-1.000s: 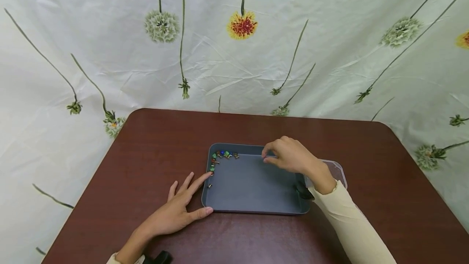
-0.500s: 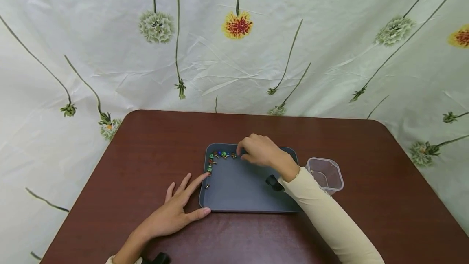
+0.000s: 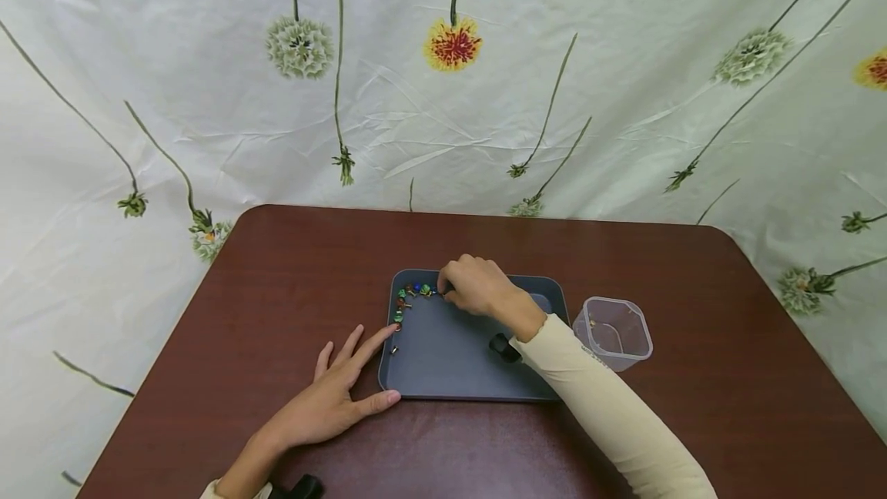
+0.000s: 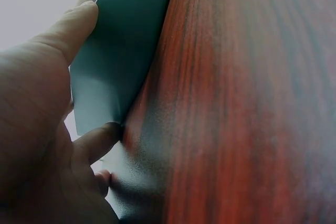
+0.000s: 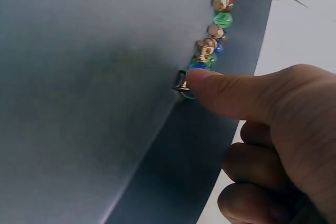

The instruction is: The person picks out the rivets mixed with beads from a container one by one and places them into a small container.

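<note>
A row of small coloured glass marbles (image 5: pixel 223 20) with gold-coloured metal bits among them lies along the far and left edges of the grey tray (image 3: pixel 478 368). At the row's right end my right hand (image 3: pixel 478 287) pinches a small shiny metal piece (image 5: pixel 181 82), its thumb over a greenish marble; the index fingertip is hidden in the right wrist view. My left hand (image 3: pixel 333 399) lies spread at the tray's left side, its thumb at the near left corner and a fingertip by the rim. A single metal bit (image 3: pixel 394 349) sits apart near the left rim.
A clear plastic tub (image 3: pixel 613 329) stands just right of the tray, with a few tiny bits inside. Both are on a dark red-brown wooden table (image 3: pixel 319 268). Behind the table hangs a white cloth (image 3: pixel 388 114) printed with flowers.
My right hand has moved left over the tray to the end of the row, uncovering the tub. The left hand has kept its place at the tray's side.
</note>
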The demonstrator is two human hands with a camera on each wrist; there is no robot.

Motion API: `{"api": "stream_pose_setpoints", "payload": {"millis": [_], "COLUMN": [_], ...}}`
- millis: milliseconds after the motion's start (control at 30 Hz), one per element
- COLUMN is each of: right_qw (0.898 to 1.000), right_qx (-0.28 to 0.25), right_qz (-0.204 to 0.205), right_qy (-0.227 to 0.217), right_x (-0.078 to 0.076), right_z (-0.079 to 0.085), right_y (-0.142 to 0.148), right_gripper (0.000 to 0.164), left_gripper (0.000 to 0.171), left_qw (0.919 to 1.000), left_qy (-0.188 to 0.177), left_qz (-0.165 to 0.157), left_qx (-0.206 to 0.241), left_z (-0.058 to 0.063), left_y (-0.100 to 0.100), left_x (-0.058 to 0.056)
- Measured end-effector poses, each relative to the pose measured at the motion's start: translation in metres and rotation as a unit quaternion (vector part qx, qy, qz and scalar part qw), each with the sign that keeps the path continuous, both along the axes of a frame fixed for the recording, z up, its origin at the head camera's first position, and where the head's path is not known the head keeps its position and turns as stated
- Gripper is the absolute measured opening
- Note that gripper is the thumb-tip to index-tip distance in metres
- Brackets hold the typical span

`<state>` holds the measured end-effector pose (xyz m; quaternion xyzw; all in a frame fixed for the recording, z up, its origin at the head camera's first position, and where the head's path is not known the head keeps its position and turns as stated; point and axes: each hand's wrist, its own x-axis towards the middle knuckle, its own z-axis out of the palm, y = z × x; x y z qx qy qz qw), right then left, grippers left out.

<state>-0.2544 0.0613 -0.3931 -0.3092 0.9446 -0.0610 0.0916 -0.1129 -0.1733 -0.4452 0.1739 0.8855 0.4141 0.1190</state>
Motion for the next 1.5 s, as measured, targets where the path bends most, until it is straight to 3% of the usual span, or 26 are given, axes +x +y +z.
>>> {"api": "stream_pose_setpoints", "payload": {"millis": [1500], "right_qw": [0.999], "right_qx": [0.016], "right_qz": [0.023], "right_qy": [0.020], "right_x": [-0.002], "right_z": [-0.012], "right_y": [0.012], "right_gripper": [0.014], "left_gripper": [0.080], "left_qw": [0.9999], "left_qy": [0.005], "left_qz": [0.006], "left_qx": [-0.008], "left_z": [0.003], "left_y": [0.001], "left_x": [0.001]}}
